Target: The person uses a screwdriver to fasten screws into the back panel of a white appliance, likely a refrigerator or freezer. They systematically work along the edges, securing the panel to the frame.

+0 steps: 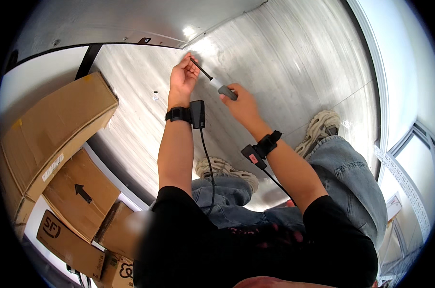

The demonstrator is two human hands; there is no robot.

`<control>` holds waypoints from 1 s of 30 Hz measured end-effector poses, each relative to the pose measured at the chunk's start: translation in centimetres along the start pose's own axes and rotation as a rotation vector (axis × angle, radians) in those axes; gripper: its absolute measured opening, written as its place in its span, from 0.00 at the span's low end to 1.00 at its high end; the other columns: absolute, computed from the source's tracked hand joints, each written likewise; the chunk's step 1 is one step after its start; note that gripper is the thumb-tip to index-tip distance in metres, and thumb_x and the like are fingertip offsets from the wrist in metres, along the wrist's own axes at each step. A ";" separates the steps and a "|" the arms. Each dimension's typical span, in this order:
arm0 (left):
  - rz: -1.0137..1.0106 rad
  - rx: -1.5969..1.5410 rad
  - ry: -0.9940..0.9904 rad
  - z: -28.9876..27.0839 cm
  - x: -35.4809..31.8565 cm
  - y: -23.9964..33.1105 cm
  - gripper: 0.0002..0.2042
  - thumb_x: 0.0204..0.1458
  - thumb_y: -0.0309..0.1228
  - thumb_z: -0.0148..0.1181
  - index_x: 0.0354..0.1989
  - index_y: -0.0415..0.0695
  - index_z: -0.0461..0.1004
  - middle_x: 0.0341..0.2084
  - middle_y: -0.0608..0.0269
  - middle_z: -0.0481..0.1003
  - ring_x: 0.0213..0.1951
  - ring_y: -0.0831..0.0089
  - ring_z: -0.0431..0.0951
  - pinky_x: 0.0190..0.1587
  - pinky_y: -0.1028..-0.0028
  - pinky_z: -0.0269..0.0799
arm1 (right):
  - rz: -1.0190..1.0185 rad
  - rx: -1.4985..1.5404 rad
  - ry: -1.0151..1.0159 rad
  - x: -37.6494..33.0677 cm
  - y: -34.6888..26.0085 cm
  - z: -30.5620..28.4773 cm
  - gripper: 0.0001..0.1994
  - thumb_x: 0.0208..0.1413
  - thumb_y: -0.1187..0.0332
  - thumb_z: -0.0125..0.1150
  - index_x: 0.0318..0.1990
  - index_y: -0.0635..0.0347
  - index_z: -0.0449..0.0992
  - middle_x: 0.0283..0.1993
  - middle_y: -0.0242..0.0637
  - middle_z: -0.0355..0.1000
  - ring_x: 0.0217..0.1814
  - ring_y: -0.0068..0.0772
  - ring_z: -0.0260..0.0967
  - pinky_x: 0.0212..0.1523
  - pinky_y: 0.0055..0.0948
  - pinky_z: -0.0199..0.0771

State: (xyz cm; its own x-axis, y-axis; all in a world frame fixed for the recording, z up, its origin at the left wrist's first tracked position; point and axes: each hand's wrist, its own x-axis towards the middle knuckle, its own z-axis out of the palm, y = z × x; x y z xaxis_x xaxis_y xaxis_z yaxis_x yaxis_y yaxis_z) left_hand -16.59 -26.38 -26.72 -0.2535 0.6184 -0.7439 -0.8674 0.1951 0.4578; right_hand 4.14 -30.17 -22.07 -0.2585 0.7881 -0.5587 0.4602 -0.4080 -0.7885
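Observation:
My right hand [241, 103] is closed round the grey end of a screwdriver [218, 86] with a grey and white handle. Its dark, thin shaft slants up and left to my left hand [183, 79]. There my left fingers are curled together at the shaft's tip; whether a small part sits between them is too small to tell. Both hands are above the floor, just below the corner of a metal panel [131, 24]. A black strap with a small cabled box [197, 114] is on my left wrist, and a similar strap [269, 143] is on my right.
Cardboard boxes [59, 129] are stacked along the left side. A small scrap [155, 95] lies on the grey wood-patterned floor [294, 57]. My shoes [318, 128] stand below my hands. At the right are a white wall edge and a perforated metal upright [409, 187].

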 end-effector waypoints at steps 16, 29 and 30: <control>0.189 0.060 0.119 1.1 2.1 0.8 0.05 0.58 0.25 0.47 0.37 0.39 0.69 0.31 0.61 0.73 0.31 0.72 0.72 0.37 0.74 0.70 | 0.199 0.340 -0.126 2.1 -0.1 4.5 0.18 0.52 0.62 0.59 0.46 0.61 0.62 0.35 0.38 0.66 0.28 0.26 0.68 0.16 0.26 0.67; 0.206 0.011 0.154 1.1 2.7 0.9 0.05 0.58 0.25 0.47 0.39 0.37 0.67 0.32 0.61 0.72 0.32 0.73 0.72 0.38 0.77 0.72 | 0.135 0.340 -0.040 2.3 -0.2 4.4 0.16 0.50 0.64 0.60 0.41 0.64 0.66 0.32 0.42 0.70 0.33 0.36 0.67 0.35 0.33 0.65; 0.201 0.020 0.137 1.0 2.7 0.9 0.05 0.58 0.25 0.47 0.40 0.37 0.67 0.32 0.61 0.72 0.32 0.73 0.72 0.38 0.77 0.72 | 0.137 0.343 -0.045 2.3 -0.1 4.3 0.16 0.51 0.64 0.60 0.41 0.64 0.66 0.32 0.42 0.70 0.33 0.36 0.67 0.35 0.33 0.65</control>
State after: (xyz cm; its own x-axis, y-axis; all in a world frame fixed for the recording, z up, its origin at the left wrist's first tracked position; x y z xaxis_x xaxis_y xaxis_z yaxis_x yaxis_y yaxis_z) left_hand -17.64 -23.76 -27.76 -0.4769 0.5375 -0.6955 -0.7856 0.0942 0.6115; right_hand -0.20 -30.34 -24.34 -0.2545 0.6974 -0.6700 0.1841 -0.6452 -0.7415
